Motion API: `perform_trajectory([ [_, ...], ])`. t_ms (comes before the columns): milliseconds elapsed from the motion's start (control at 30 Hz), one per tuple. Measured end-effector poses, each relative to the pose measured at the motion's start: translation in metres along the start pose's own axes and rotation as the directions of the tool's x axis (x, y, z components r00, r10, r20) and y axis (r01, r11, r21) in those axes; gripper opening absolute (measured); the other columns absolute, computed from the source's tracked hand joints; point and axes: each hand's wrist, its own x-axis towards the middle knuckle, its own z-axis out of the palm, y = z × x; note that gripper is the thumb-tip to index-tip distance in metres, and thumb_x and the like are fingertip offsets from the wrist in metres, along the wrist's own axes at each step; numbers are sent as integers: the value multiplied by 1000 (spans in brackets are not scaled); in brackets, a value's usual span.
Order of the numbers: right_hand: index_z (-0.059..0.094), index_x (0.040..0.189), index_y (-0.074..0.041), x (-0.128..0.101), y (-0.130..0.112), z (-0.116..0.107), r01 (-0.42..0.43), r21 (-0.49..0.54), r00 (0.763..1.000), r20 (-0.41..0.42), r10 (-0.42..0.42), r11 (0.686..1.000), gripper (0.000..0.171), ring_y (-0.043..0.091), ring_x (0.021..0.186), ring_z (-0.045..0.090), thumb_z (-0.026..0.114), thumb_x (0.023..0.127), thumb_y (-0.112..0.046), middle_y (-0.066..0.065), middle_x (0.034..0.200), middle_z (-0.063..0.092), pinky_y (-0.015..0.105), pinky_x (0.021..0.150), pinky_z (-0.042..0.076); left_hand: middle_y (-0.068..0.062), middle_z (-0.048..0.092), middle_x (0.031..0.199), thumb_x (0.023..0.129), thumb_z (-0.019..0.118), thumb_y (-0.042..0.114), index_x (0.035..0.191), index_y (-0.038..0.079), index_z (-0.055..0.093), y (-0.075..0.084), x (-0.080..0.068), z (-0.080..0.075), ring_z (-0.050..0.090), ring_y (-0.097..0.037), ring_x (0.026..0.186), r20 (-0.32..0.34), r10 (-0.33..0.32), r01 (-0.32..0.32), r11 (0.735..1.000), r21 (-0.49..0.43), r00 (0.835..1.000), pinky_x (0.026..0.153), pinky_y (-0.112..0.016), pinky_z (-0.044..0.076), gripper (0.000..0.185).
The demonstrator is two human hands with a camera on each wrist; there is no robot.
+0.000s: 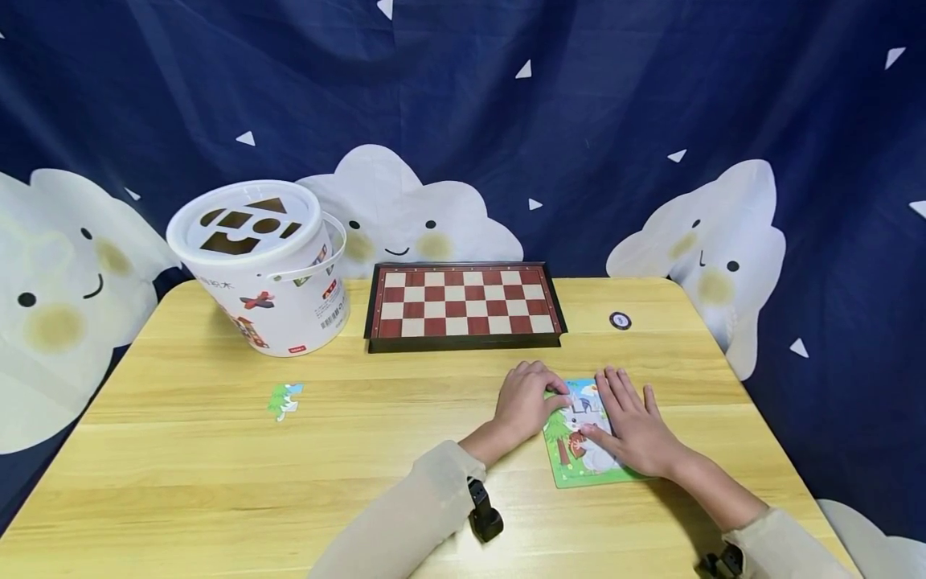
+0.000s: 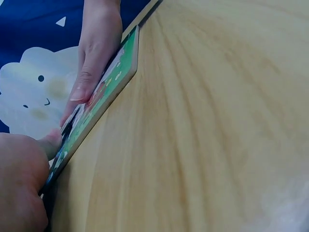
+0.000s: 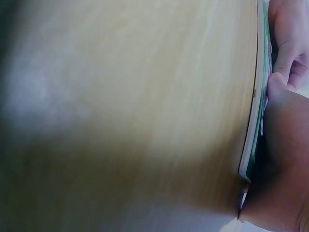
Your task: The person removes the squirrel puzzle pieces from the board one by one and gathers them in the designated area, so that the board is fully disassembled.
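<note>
Sleeves slanted; left grip pinching puzzle, right grip flat.

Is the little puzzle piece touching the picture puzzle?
No, the little puzzle piece lies by itself on the table, well to the left of the picture puzzle.

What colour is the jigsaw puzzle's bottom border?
Green; the jigsaw puzzle's bottom border shows best in the head view.

Light beige sleeves, black wrist straps, bare hands
</note>
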Motion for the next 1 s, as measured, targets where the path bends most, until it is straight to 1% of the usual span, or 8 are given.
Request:
perform_trajectory([
  [67, 10, 162, -1, 0, 3, 2, 0, -11, 1000, 2, 0, 1000, 90, 42, 154, 0, 55, 102, -51, 26, 167, 8, 70, 115, -7, 12, 66, 97, 91, 76, 37, 97, 25, 79, 0, 0, 0, 54, -8, 93, -1, -2, 2, 1000, -2, 1000, 88, -26, 43, 13],
  [267, 13, 161, 2, 2, -2, -2, 8, 3, 1000, -11, -8, 1000, 89, 44, 153, 1, 57, 102, -49, 28, 166, 10, 72, 115, -5, 13, 65, 98, 92, 75, 36, 97, 25, 78, 0, 0, 0, 53, -7, 94, -7, -5, 5, 1000, -7, 1000, 88, -25, 43, 13],
  [400, 15, 160, 5, 3, -10, -9, -14, 9, 1000, 25, 14, 1000, 90, 47, 153, 2, 57, 102, -49, 30, 165, 9, 74, 113, -2, 14, 63, 97, 92, 75, 36, 96, 25, 78, 0, 0, 1, 53, -6, 93, -24, -5, 4, 1000, -28, 1000, 89, -25, 43, 12],
  [567, 12, 160, 4, 4, -12, -15, -42, -23, 997, 68, 43, 999, 90, 46, 153, 2, 55, 102, -50, 28, 166, 7, 74, 114, 0, 12, 63, 96, 92, 76, 33, 97, 22, 78, -1, 1, -2, 56, -6, 94, -44, -6, 2, 996, -86, 999, 87, -24, 45, 12],
  [767, 13, 160, 5, 3, -11, -13, -38, -20, 997, 60, 39, 999, 90, 47, 153, 2, 56, 102, -50, 29, 166, 8, 74, 114, 0, 7, 66, 99, 90, 78, 29, 99, 18, 79, -9, -2, -12, 58, -9, 95, -72, 9, -20, 988, -155, 997, 87, -23, 47, 14],
  [967, 16, 160, 4, 1, -10, -9, -4, 10, 1000, 3, 4, 1000, 90, 47, 152, 4, 57, 101, -51, 30, 165, 11, 74, 113, -2, 5, 65, 97, 89, 80, 25, 99, 16, 78, -20, -12, -31, 56, -10, 87, -91, 0, -23, 968, -249, 996, 78, -20, 47, 13],
  [1000, 15, 160, 3, 0, -9, -7, 5, 8, 1000, -5, -5, 1000, 89, 46, 153, 3, 55, 102, -52, 30, 165, 11, 73, 114, -4, 5, 65, 96, 89, 80, 24, 99, 16, 77, -23, -14, -34, 56, -11, 86, -97, 0, -25, 965, -262, 995, 78, -21, 47, 14],
])
